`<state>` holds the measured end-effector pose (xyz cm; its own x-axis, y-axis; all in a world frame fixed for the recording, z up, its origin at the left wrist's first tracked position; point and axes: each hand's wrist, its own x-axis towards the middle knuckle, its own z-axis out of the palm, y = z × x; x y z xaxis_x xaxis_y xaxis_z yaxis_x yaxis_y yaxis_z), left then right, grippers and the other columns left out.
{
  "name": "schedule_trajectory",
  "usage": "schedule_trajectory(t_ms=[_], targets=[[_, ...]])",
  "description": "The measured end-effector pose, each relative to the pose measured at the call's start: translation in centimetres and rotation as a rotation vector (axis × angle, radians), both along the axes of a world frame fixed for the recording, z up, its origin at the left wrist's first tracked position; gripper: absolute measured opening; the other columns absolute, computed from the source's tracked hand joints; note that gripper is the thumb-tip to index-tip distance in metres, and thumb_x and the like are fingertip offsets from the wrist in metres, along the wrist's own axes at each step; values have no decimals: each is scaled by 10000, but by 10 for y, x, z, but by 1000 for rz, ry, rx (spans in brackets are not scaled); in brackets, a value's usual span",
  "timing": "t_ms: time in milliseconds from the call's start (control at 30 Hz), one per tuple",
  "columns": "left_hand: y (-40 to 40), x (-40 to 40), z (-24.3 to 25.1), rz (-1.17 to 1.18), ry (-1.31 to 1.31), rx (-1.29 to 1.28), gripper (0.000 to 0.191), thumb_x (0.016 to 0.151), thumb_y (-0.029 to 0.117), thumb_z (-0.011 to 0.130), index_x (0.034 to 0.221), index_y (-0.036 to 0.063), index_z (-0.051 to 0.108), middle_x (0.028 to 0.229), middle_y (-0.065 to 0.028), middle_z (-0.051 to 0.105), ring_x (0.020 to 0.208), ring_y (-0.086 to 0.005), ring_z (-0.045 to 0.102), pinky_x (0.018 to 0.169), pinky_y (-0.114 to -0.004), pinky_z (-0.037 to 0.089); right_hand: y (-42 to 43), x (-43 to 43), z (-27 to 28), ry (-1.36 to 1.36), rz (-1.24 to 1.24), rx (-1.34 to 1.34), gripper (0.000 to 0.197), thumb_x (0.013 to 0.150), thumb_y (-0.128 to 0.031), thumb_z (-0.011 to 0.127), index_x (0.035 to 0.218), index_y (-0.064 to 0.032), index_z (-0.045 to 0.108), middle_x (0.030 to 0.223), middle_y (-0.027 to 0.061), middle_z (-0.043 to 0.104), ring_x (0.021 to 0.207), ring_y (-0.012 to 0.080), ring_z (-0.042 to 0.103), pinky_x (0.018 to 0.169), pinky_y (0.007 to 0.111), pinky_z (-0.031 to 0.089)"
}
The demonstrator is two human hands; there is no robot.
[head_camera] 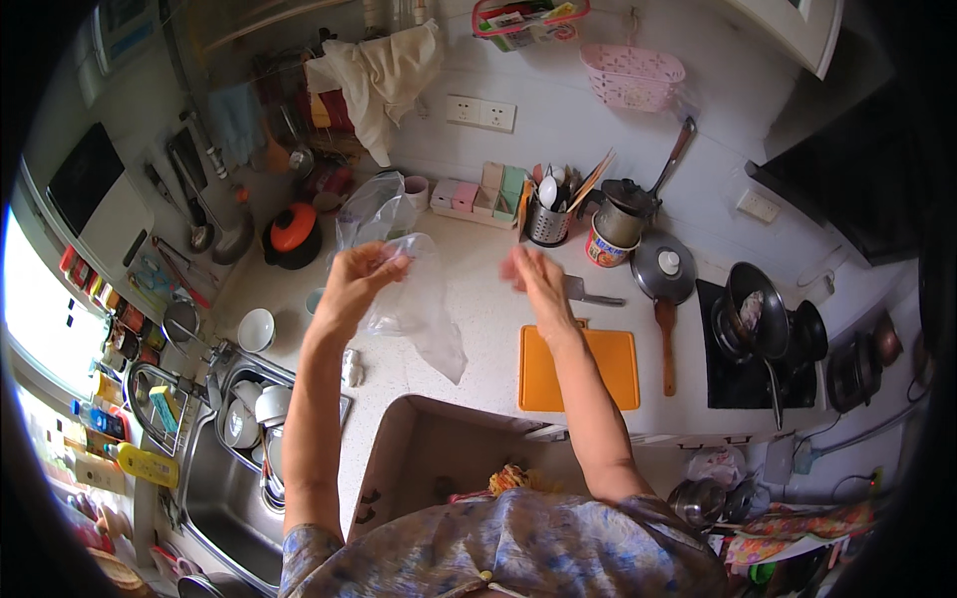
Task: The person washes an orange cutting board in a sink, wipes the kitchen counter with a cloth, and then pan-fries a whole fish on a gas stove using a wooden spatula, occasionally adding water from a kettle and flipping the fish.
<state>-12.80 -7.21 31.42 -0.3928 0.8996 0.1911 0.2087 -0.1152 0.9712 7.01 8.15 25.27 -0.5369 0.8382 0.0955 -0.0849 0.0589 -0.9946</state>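
Note:
My left hand point(368, 278) pinches the top edge of a transparent plastic bag point(419, 310), which hangs limp above the countertop. Another transparent plastic bag point(377, 205) lies behind it, near the wall. To the right, my right hand point(537, 280) is raised over the counter and blurred by motion; I cannot tell whether its fingers hold anything. Below that hand is an orange cutting board point(598, 370). A cleaver point(594, 293) rests just beyond the board, its blade partly hidden by my right hand.
On the left is a steel sink point(232, 516) with stacked bowls point(243, 418). A wok point(755, 310) with food in it sits on the stove point(718, 389) at right. A wooden spatula point(665, 351), a pan lid point(663, 265) and a utensil holder point(549, 224) stand or lie nearby.

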Motion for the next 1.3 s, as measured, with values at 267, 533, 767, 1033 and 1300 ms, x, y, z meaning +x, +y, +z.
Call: schedule_trajectory(t_ms=[267,533,767,1033,1300], targets=[[-20,-10,16,-66,-68,31,189,798,211,643,814,23,623,719,-2,584,692,-75,510,720,-221,390,-50,-23,-36,-108,571,-658,538,758,-577,553,817,-42,575,692,66,594,612,160,599,562,281,489],[-57,-15,20,45,-3,52,161,805,165,638,817,5,622,722,2,587,689,-56,507,655,-202,393,-57,-59,-46,300,587,-729,181,812,-210,579,879,-42,571,806,74,603,753,188,592,713,325,477],[-74,-9,25,320,160,153,119,821,126,619,821,7,607,615,39,475,619,-40,449,583,-194,369,-67,-59,-49,634,546,-890,222,853,-269,514,892,-55,561,869,132,622,846,277,606,742,417,485],[-83,-6,34,351,196,127,174,828,162,617,762,11,562,606,21,479,496,-39,395,455,-195,323,-83,-69,-34,463,180,-672,164,829,-238,605,830,-81,556,688,26,564,586,129,548,511,260,458],[-77,-20,37,346,73,135,192,853,195,585,793,13,581,619,1,524,442,-27,375,388,-186,281,-85,-45,-74,805,421,-842,536,856,-525,414,1004,-25,539,1027,135,581,957,227,552,823,385,440]])
